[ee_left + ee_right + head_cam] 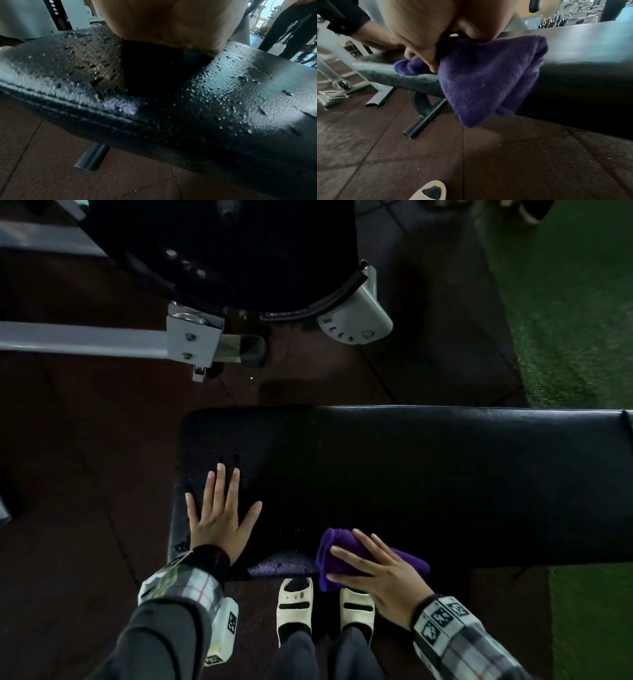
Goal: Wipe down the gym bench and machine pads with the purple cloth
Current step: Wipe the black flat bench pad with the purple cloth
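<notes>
The black padded gym bench [411,474] runs across the middle of the head view, its left end beaded with water drops [223,94]. My left hand [219,508] lies flat on that left end, fingers straight and spread; its palm [163,20] fills the top of the left wrist view. My right hand [363,559] holds the bunched purple cloth [334,546] on the bench's near edge. Its fingers drape over the top and its thumb [423,59] digs into the near side. A corner of the cloth [488,81] hangs below the bench edge [582,54].
A grey machine frame [85,340] and its black pad [239,251] stand beyond the bench at upper left. Green turf [582,320] lies to the right. My feet in cream sandals [294,607] are under the near edge. Bench foot tubes [423,121] rest on brown floor tiles.
</notes>
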Demonstrator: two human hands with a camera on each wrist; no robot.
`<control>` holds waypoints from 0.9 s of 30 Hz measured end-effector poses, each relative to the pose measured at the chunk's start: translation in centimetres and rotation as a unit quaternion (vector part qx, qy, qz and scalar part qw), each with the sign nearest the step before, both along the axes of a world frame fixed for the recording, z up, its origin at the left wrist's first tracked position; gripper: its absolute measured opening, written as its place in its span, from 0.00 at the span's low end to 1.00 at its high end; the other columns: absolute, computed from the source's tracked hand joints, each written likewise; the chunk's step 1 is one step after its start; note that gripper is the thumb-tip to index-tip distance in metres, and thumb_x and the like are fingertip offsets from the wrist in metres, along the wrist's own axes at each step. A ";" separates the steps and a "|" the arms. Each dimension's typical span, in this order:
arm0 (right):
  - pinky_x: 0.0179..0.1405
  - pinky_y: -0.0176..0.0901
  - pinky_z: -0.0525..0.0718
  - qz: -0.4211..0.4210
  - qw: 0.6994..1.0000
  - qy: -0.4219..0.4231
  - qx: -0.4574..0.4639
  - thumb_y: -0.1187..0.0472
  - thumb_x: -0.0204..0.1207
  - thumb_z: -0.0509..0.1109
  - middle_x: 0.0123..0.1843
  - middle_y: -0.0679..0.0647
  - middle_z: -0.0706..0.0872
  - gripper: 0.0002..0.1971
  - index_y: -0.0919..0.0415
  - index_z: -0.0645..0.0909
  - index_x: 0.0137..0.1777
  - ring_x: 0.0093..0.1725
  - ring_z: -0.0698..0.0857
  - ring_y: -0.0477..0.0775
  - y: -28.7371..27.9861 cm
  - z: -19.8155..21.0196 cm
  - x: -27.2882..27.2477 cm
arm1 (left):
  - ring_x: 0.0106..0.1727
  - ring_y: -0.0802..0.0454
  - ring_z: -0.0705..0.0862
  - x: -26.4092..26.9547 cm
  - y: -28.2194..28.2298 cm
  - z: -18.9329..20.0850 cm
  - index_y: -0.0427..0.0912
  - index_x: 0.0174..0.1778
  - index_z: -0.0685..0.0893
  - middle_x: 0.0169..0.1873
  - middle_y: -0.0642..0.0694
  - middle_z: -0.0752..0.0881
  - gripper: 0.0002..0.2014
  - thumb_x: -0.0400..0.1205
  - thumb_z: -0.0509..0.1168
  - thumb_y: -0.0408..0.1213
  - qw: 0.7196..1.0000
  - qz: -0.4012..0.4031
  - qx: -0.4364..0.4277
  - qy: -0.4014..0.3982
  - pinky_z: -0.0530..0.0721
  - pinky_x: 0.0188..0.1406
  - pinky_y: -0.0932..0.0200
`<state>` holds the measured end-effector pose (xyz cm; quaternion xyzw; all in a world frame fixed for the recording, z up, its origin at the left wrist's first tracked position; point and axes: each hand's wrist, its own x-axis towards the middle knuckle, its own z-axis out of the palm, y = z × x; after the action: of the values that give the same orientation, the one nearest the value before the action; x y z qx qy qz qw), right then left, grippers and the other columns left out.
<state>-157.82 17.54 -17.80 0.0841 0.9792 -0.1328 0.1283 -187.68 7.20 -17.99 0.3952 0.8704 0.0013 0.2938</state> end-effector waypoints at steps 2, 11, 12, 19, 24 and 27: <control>0.74 0.60 0.63 -0.040 0.999 0.017 0.000 0.59 0.64 0.73 0.83 0.40 0.57 0.43 0.31 0.60 0.77 0.81 0.58 0.64 1.1 0.2 1.0 | 0.76 0.65 0.21 0.0 -0.1 0.0 0.58 0.79 0.29 0.78 0.61 0.24 0.41 0.72 0.28 0.71 1.000 -0.001 -0.002 0.001 0.14 0.69 0.54; 0.71 0.65 0.61 -0.194 0.979 0.027 -0.052 0.62 0.71 0.60 0.82 0.45 0.61 0.33 0.38 0.66 0.75 0.78 0.56 0.70 2.8 0.2 -3.7 | 0.76 0.64 0.21 0.0 -0.2 -0.3 0.59 0.80 0.29 0.77 0.61 0.23 0.40 0.73 0.28 0.71 1.000 -0.002 0.000 0.007 0.14 0.69 0.54; 0.71 0.65 0.62 -0.174 0.983 0.026 -0.054 0.60 0.70 0.57 0.81 0.45 0.62 0.32 0.37 0.66 0.75 0.78 0.58 0.70 2.3 0.2 -4.1 | 0.76 0.64 0.21 0.0 -0.2 -0.3 0.59 0.79 0.29 0.77 0.62 0.23 0.40 0.73 0.28 0.71 1.000 -0.001 0.001 0.008 0.14 0.69 0.54; 0.77 0.56 0.55 -0.051 0.997 0.029 -0.053 0.61 0.71 0.69 0.83 0.38 0.55 0.36 0.32 0.63 0.76 0.82 0.53 0.63 0.7 -0.1 -0.7 | 0.77 0.64 0.23 0.0 -0.3 -0.5 0.59 0.80 0.31 0.79 0.60 0.26 0.41 0.72 0.29 0.72 1.000 0.005 0.020 0.010 0.15 0.70 0.54; 0.71 0.60 0.71 -0.129 0.989 0.014 -0.069 0.64 0.66 0.74 0.83 0.44 0.59 0.43 0.34 0.61 0.77 0.80 0.59 0.67 2.3 0.6 -0.6 | 0.81 0.64 0.31 -0.3 -1.0 -0.7 0.57 0.84 0.43 0.82 0.60 0.35 0.41 0.76 0.37 0.70 0.997 0.008 0.078 0.016 0.22 0.76 0.54; 0.64 0.64 0.79 -0.217 0.972 -0.004 -0.093 0.64 0.71 0.72 0.83 0.45 0.56 0.41 0.34 0.58 0.78 0.79 0.58 0.71 3.7 0.8 -2.9 | 0.84 0.58 0.43 -0.7 -1.9 -0.7 0.53 0.85 0.54 0.85 0.53 0.47 0.39 0.78 0.43 0.67 0.992 0.038 0.113 0.046 0.36 0.81 0.46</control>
<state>-160.73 21.22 -16.96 0.2824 0.9204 -0.2480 0.1076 -188.43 5.35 -18.72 0.3922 0.8915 0.0922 0.2069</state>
